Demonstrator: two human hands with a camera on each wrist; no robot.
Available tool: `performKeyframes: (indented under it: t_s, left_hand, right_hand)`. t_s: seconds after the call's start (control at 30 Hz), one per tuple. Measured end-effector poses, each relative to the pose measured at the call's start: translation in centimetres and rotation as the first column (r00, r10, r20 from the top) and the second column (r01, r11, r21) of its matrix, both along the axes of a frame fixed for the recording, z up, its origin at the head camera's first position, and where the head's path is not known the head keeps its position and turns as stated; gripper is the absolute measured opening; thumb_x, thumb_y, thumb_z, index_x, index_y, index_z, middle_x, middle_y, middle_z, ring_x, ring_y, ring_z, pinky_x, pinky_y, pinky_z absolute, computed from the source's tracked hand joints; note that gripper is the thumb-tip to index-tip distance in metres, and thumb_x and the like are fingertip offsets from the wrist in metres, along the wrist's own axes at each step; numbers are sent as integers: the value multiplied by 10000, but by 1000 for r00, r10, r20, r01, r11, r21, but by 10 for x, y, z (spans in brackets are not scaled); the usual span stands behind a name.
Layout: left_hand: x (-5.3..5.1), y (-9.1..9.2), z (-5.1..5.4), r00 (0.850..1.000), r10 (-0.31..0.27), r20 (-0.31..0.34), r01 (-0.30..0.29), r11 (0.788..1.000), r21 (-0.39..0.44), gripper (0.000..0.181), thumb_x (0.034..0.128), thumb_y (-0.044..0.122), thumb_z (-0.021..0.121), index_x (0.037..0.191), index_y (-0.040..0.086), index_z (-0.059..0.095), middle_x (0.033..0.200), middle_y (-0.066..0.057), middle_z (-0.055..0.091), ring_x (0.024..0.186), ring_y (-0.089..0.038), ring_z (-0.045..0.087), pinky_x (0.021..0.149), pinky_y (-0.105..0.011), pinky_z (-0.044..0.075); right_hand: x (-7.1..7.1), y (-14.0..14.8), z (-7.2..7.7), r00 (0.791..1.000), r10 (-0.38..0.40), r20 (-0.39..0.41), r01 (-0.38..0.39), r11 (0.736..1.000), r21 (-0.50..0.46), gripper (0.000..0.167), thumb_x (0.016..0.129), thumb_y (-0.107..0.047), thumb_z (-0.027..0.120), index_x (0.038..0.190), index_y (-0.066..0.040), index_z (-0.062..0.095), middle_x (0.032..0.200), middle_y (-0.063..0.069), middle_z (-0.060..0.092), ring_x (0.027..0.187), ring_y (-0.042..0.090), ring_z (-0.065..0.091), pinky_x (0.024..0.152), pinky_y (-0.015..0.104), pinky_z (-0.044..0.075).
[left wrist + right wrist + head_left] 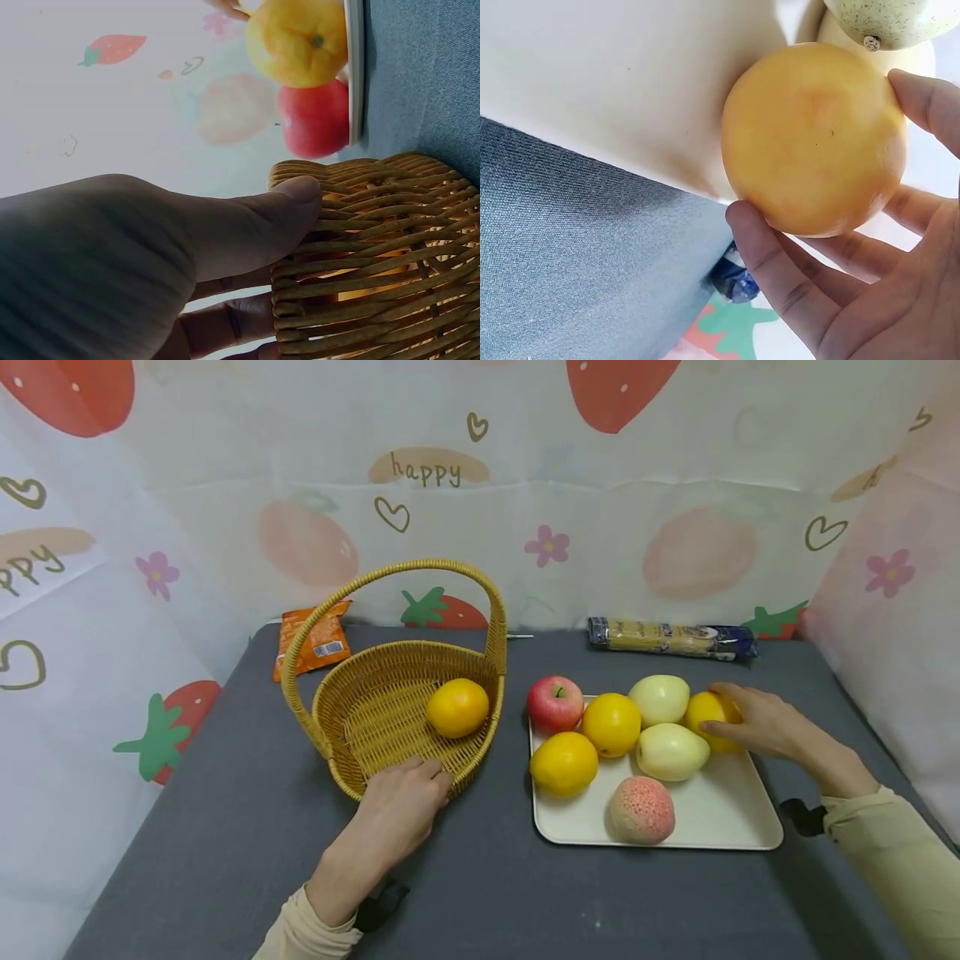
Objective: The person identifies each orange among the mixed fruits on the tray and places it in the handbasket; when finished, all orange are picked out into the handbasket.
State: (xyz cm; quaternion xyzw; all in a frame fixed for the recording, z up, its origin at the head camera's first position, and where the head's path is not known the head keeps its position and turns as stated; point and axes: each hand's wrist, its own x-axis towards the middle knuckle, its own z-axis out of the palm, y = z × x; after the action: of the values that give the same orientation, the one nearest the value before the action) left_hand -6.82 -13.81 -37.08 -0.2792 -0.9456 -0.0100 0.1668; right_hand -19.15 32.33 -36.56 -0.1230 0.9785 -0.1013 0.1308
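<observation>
The left hand (401, 810) grips the near rim of the wicker basket (375, 718), thumb outside and fingers over the edge in the left wrist view. One orange fruit (457, 708) lies inside the basket at its right. At the tray's back right corner, the right hand (765, 722) holds another orange fruit (712, 720); in the right wrist view its thumb and fingers curve round that fruit (814, 139). On the white tray (720, 827), beside it, are two pale green fruits (672, 752), more yellow-orange fruits (611, 725), a red apple (555, 703) and a pink peach (642, 810).
Behind the basket, to the left, lies an orange packet (322, 639). A long yellow and blue package (671, 638) lies along the back of the grey table (480, 893). The basket's tall handle (420, 565) arches above it. Printed cloth hangs behind and at both sides.
</observation>
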Motion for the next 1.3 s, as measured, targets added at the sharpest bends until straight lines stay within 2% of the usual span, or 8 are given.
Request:
performKeyframes:
  t_s: [0.43, 0.63, 1.0, 1.3]
  left_hand:
    - [1, 0, 0, 1000, 4, 6, -4, 1000, -4, 188, 808, 85, 767, 688, 151, 638, 666, 16, 548, 582, -139, 487, 482, -247, 380]
    - [1, 0, -1, 1000, 5, 16, -5, 1000, -2, 167, 805, 97, 772, 709, 151, 646, 683, 20, 568, 598, -141, 508, 492, -256, 399]
    - [0, 0, 0, 1000, 5, 4, -5, 1000, -11, 183, 804, 93, 773, 693, 153, 641, 669, 16, 554, 587, -139, 499, 489, -251, 397]
    - [0, 0, 0, 1000, 4, -6, -4, 1000, -5, 215, 817, 80, 756, 669, 153, 619, 654, 17, 533, 573, -136, 479, 471, -244, 361]
  right_hand:
    - [1, 0, -1, 1000, -10, -13, 10, 1000, 1, 800, 930, -539, 562, 1462, 18, 347, 1384, 371, 449, 1180, 542, 488, 890, 666, 420]
    - [3, 0, 1, 1000, -22, -19, 22, 1000, 7, 803, 924, -549, 564, 1460, 7, 347, 1359, 376, 458, 1139, 528, 510, 845, 656, 438]
    - [5, 1, 23, 995, -47, -87, 50, 998, 29, 782, 914, -579, 557, 1472, -74, 344, 1361, 346, 438, 1049, 518, 540, 720, 611, 470]
    - [9, -16, 42, 980, -10, -199, 9, 1000, -9, 745, 919, -524, 587, 1472, -77, 362, 1302, 306, 478, 909, 417, 573, 681, 529, 488]
